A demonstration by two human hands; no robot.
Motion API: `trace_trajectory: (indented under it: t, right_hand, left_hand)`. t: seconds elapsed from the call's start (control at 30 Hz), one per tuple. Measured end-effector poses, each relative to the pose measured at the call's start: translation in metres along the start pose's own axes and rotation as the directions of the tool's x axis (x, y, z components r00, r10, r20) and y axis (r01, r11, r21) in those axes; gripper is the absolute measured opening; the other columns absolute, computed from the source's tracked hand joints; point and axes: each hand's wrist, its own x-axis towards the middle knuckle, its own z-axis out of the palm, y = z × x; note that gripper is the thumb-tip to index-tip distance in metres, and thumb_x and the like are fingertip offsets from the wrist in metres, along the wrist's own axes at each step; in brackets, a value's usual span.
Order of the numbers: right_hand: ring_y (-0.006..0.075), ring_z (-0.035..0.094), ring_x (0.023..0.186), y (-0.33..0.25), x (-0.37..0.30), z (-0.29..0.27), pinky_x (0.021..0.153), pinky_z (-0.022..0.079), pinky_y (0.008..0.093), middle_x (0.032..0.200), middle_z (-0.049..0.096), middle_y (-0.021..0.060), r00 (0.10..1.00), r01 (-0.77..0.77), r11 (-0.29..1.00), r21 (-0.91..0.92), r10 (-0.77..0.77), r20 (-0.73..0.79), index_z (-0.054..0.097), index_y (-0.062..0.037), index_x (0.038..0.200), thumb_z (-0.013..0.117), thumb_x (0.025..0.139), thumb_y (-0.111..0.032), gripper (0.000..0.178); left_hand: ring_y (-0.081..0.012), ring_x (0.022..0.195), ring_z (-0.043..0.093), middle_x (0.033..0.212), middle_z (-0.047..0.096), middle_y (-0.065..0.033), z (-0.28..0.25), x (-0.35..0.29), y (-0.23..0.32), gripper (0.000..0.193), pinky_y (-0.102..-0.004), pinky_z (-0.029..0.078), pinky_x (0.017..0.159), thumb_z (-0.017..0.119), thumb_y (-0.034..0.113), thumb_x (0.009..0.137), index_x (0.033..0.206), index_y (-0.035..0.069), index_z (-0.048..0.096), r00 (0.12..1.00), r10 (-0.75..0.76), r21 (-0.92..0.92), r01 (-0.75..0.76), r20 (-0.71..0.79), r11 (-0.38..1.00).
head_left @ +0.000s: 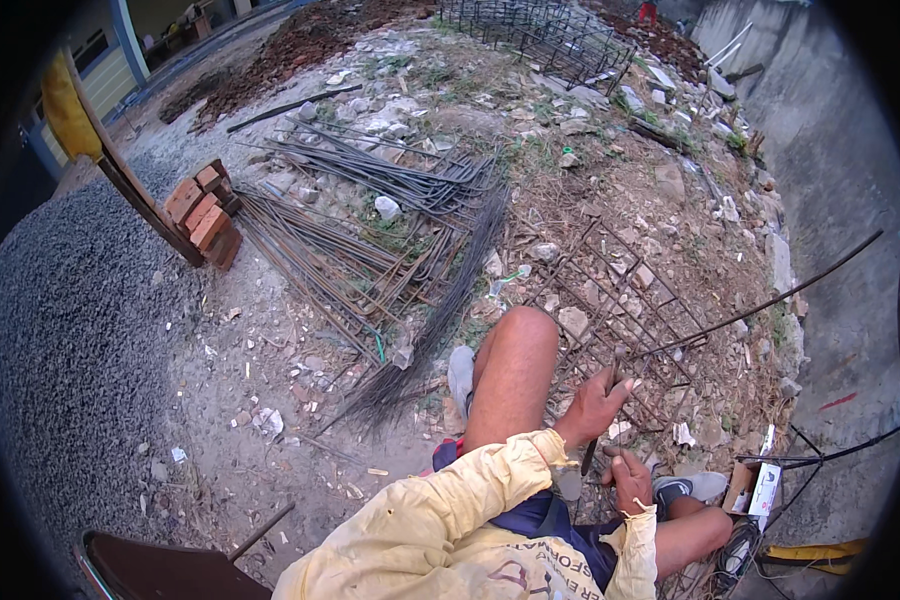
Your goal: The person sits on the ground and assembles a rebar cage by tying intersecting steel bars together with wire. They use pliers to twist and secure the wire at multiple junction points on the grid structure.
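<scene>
Left fingers (604, 384) gripping slim tool (589, 457), right fingers (627, 467) curled, hold unclear, rusty metal lattice (650, 281)

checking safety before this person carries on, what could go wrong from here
The ungloved left hand, closed around a dark slender tool, could get scraped or pinched near the steel bars. The long bar jutting out to the right might snag or knock someone if it shifts. The bare left knee is near a bundle of thin wires, whose loose ends could scratch the leg.
</scene>
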Motion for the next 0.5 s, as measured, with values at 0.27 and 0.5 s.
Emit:
trace_trajectory:
  t: [0.27, 0.5]
  right_hand:
    - [0.0027, 0.035, 0.052, -0.046, 0.061, 0.025, 0.047, 0.029, 0.0212, 0.062, 0.041, -0.0066, 0.992, 0.024, 0.984, 0.178, -0.002, -0.125, 0.058, -0.0036, 0.090, 0.048, 0.097, -0.023, 0.023]
    - [0.0075, 0.048, 0.074, -0.043, 0.092, 0.055, 0.063, 0.039, 0.0215, 0.085, 0.053, 0.0022, 0.972, 0.205, 0.955, 0.216, -0.224, 0.067, 0.047, -0.0011, 0.108, 0.072, 0.079, -0.029, 0.047]
  left_hand:
    - [-0.0077, 0.066, 0.047, 0.074, 0.053, -0.0023, -0.007, 0.009, 0.010, 0.035, -0.0269, 0.041, 0.057, 0.052, 0.036, 0.095, 0.096, 0.001, 0.053, 0.988, -0.118, -0.257, 0.090, -0.096, 0.962]
    - [-0.0104, 0.074, 0.054, 0.084, 0.057, -0.0060, -0.031, 0.027, 0.016, 0.045, -0.0265, 0.047, 0.066, 0.052, 0.046, 0.094, 0.103, 0.002, 0.049, 0.938, -0.277, -0.353, 0.192, -0.209, 0.916]
